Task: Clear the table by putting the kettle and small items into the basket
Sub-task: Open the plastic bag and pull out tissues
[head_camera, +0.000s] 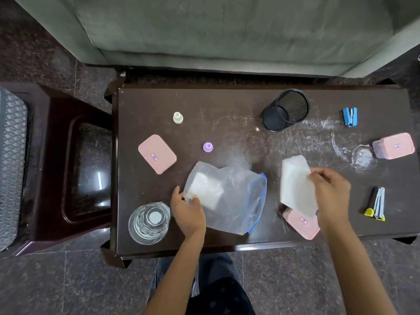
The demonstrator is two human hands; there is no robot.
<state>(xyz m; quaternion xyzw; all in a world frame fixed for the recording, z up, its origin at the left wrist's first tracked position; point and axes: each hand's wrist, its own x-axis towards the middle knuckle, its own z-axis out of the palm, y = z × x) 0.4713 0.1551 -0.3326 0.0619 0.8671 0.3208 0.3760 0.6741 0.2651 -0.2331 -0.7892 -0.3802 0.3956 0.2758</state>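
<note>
The left hand [188, 212] pinched the clear zip bag [234, 201] against the desk [227, 123], steadying its mouth toward the right hand [329, 192], which gripped a white block [293, 183] just beside it (likely bound inside).

A: What's along the front of the bench [227, 105]?
B: The bag [236, 201] in the middle, the jar [148, 222] just left of it, a flat box [302, 226] to its right.
A: And behind?
B: A lidded box [156, 154] and a cap [207, 147] on the left — the mesh cup [284, 110] and the stapler [350, 117] far back on the right.
</note>
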